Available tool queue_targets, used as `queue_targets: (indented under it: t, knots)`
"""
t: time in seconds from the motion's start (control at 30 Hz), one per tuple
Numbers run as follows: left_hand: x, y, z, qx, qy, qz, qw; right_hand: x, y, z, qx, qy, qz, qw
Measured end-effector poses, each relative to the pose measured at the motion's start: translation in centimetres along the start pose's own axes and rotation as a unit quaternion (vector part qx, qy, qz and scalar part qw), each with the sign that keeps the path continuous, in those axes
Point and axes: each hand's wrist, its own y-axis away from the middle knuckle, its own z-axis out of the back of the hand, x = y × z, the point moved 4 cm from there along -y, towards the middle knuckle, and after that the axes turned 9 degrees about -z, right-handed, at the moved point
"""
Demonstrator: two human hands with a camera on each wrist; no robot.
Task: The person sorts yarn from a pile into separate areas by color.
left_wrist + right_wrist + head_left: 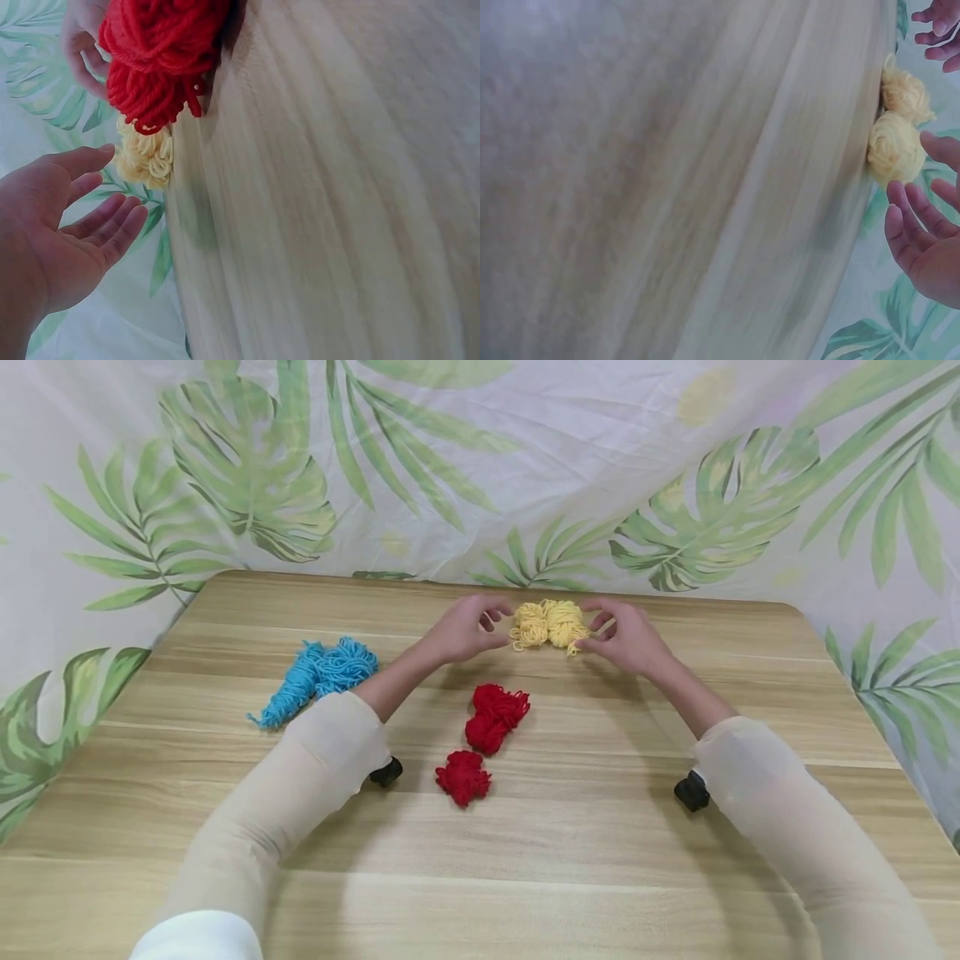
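Two small bundles of yellow yarn lie side by side near the table's far edge, a left one (531, 627) and a right one (565, 622). Beside the left bundle is my left hand (471, 631), its fingers loosely bent and holding nothing. On the other side my right hand (628, 637) flanks the right bundle, fingertips at or very near the yarn; contact is hard to tell. The left wrist view shows relaxed left fingers apart from the yellow yarn (146, 157). In the right wrist view, the right hand's loosely spread fingers are next to the larger yellow bundle (895, 148).
Red yarn bundles (495, 717) lie mid-table, with a smaller red one (463, 778) nearer. Blue yarn (300, 681) sits at the left, by the left forearm. A leaf-patterned cloth (450, 468) hangs behind the wooden table (555, 860).
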Motion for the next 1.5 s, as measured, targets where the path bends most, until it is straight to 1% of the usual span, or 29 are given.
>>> queue_targets:
  t: [0.2, 0.43, 0.7, 0.93, 1.17, 1.4, 1.5]
  knots:
    - [-0.1, 1.0, 0.5, 0.002, -0.003, -0.010, 0.9999, 1.2, 0.8, -0.3, 0.000, -0.012, 0.022, 0.9997]
    - [0.0, 2.4, 1.1, -0.004, 0.000, -0.022, 0.9997, 3.0, 2.0, -1.1, 0.023, -0.011, 0.056, 0.9981]
    - [-0.4, 4.1, 1.4, 0.012, -0.007, -0.014, 0.9998, 4.4, 3.2, -2.2, 0.055, -0.012, 0.093, 0.9941]
    - [-0.9, 5.2, 1.5, 0.026, -0.022, -0.018, 0.9993, 4.9, 3.9, -2.9, 0.082, -0.012, 0.121, 0.9891]
    - [-1.2, 6.2, 1.5, 0.043, -0.025, -0.026, 0.9984, 5.3, 4.5, -3.8, 0.110, -0.020, 0.157, 0.9814]
    - [-1.4, 7.4, 1.9, 0.044, -0.029, -0.019, 0.9984, 5.8, 4.9, -4.9, 0.158, -0.027, 0.184, 0.9698]
    - [-1.5, 7.9, 2.0, 0.043, -0.029, -0.017, 0.9985, 6.0, 5.1, -5.3, 0.171, -0.032, 0.187, 0.9667]
